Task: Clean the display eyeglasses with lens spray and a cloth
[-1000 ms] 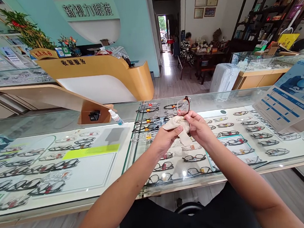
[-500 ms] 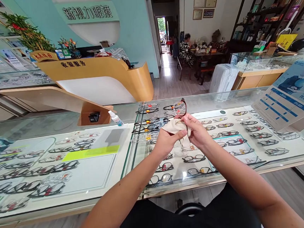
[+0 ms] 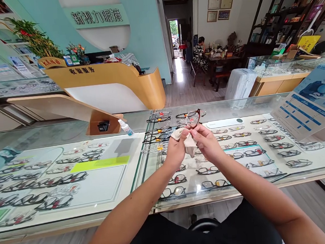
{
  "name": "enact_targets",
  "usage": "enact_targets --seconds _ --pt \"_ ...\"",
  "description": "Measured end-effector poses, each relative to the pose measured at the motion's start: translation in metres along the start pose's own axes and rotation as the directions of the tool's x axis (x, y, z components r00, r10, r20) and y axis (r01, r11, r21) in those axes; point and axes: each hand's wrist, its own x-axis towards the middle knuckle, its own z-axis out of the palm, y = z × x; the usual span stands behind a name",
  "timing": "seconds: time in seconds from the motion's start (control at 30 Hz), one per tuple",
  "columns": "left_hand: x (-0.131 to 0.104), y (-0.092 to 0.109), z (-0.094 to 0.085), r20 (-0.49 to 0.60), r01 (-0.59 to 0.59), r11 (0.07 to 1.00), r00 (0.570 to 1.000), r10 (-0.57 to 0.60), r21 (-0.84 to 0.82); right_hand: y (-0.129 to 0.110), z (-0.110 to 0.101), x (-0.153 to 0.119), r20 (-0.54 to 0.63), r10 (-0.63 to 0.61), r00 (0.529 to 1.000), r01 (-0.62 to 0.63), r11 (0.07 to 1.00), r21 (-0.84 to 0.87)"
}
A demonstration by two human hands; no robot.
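Observation:
Both hands meet above the glass counter, around a pair of eyeglasses (image 3: 198,119) with a dark reddish frame. My left hand (image 3: 177,148) is closed on a cream cleaning cloth (image 3: 190,145), which is bunched against the lower part of the glasses and hangs down between the hands. My right hand (image 3: 209,142) pinches the glasses, its thumb and fingers close to the cloth. One round lens rim stands up above the fingers; the rest of the frame is partly hidden by cloth and fingers.
Several eyeglasses (image 3: 159,130) lie in rows on the glass top just beyond my left hand. More frames (image 3: 208,170) are displayed under the glass. A small white spray bottle (image 3: 126,127) stands left, beside a wooden stand (image 3: 105,121). A blue-white sign (image 3: 305,102) leans at right. A person (image 3: 200,54) sits far back.
The glasses have turned and dipped slightly in my hands. The cloth has shifted, now hanging lower between them. My view has moved a little, so the surroundings sit slightly further right.

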Motion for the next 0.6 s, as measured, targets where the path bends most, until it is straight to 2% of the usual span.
enact_targets --seconds 0.07,0.17,0.3,0.43,0.53,0.6 --pt "-0.001 0.001 0.000 0.035 0.079 0.996 0.996 -0.078 -0.039 -0.003 -0.001 0.001 -0.002 0.012 1.000 -0.012 1.000 -0.012" --pt "-0.004 0.009 0.000 0.150 0.209 0.974 0.969 -0.194 -0.089 -0.009 -0.003 0.001 -0.026 0.017 1.000 -0.017 1.000 0.000" --pt "-0.007 0.023 -0.005 0.313 0.287 0.954 0.917 -0.247 -0.088 -0.014 -0.007 0.004 -0.056 0.056 0.997 -0.054 0.998 0.033" --pt "-0.003 0.024 -0.010 0.371 0.256 0.966 0.902 -0.222 -0.043 -0.014 -0.011 0.007 -0.102 0.099 0.990 -0.091 0.993 0.075" --pt "0.001 0.017 -0.010 0.328 0.171 0.985 0.931 -0.163 0.003 -0.011 -0.011 0.007 -0.099 0.100 0.990 -0.091 0.992 0.087" --pt "0.003 0.012 -0.008 0.259 0.105 0.994 0.960 -0.108 0.023 -0.008 -0.008 0.006 -0.089 0.080 0.993 -0.074 0.995 0.068"
